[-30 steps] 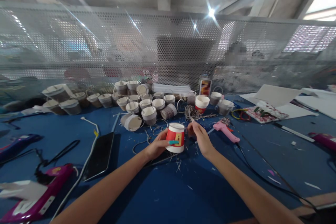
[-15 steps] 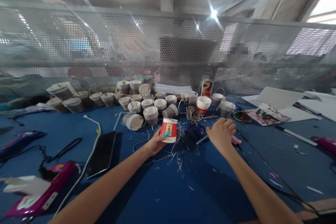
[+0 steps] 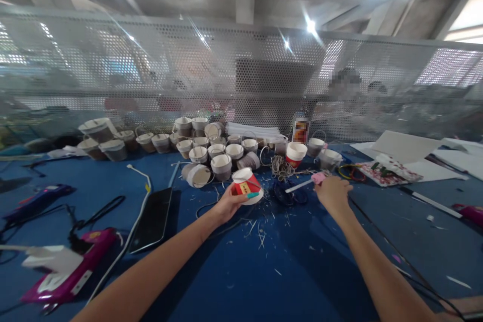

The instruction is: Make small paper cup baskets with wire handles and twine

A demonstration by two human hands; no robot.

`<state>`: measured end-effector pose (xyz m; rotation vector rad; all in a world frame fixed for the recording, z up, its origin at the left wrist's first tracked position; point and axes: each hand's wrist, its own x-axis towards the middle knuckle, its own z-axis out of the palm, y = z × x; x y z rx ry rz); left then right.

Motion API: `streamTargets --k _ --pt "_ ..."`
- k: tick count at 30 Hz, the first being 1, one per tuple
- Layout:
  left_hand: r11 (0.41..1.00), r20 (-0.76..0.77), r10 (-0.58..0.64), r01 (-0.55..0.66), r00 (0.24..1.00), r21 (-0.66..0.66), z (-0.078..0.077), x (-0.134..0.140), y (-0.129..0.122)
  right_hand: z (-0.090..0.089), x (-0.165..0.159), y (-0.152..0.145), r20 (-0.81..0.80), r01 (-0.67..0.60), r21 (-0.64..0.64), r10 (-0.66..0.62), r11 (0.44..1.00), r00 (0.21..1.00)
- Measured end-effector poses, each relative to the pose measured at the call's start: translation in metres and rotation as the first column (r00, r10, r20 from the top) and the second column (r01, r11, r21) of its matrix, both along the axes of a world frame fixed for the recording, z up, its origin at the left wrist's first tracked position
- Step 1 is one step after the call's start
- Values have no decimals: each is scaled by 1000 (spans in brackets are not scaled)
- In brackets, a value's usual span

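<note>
My left hand (image 3: 228,204) is closed around a small red-and-white paper cup (image 3: 247,185) with a gold label; the cup is tilted, its rim toward the upper left. A grey cord lies against the cup's side. To the right, my right hand (image 3: 334,196) is closed on a pink glue gun (image 3: 319,177), largely hidden by the fingers. A whitish glue stick (image 3: 300,186) juts from it to the left. Between the hands lie a bundle of grey twine (image 3: 280,167) and a dark blue tangled item (image 3: 289,193) I cannot make out.
Several grey-wrapped cups (image 3: 222,165) with cord handles crowd the back. A red-and-white cup stack (image 3: 295,153) stands behind the twine. A phone (image 3: 153,221), a magenta power strip (image 3: 71,266) and cables lie left; papers (image 3: 403,148) lie right. Scraps dot the blue table (image 3: 264,282).
My left hand has tipped the cup from near upright. My right hand has turned and moved slightly right, and the pink glue gun with its stick now shows at the fingertips.
</note>
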<state>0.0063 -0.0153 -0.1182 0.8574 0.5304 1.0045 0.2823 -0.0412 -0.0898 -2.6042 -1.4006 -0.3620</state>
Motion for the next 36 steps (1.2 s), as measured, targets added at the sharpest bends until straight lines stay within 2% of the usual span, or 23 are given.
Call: streamTargets --k 2,4,6,7,8,10,12,13,15,19,23,29,34,36 --pt "1000 17 28 -28 999 -9 1 1 0 5 -6 -3 -24 -50 78 52 996 998" --pt "999 28 51 -51 998 -18 3 2 -1 9 -10 -5 -95 -186 179 205 966 974" --pt "998 18 58 -57 998 -24 4 2 -2 10 -15 -7 -222 -308 345 396 887 891" --pt "998 10 57 -57 998 -22 5 3 -2 10 -18 -7 -316 -320 451 485 833 815" --pt "998 0 57 -56 998 -18 5 3 -2 9 -22 -7 -423 -298 549 567 781 707" --pt "999 -11 53 -53 999 -2 4 3 -1 6 -32 -8 -603 -215 679 700 702 382" --pt "999 -22 51 -51 998 20 2 4 -1 4 -44 -11 -682 -154 717 730 680 46" --pt "998 -31 50 -50 998 27 1 4 0 3 -51 -13 -695 -131 718 716 684 -68" --pt "998 -48 44 -42 998 37 -1 3 0 3 -62 -19 -698 -94 713 692 695 -182" --pt "998 -50 25 -22 998 62 -2 3 -1 6 -76 -29 -703 -148 709 673 690 -229" --pt "997 -74 34 -29 997 75 -2 4 -1 12 -81 -31 -702 -130 709 680 693 -212" --pt "996 -107 34 -26 994 81 -2 3 -2 11 -80 -30 -710 -177 704 677 688 -194" --pt "997 -111 31 -23 993 79 0 4 -3 13 -81 -31 -702 -134 706 664 695 -256" --pt "997 -118 34 -25 992 76 1 4 -3 14 -82 -32 -698 -148 712 669 686 -257"
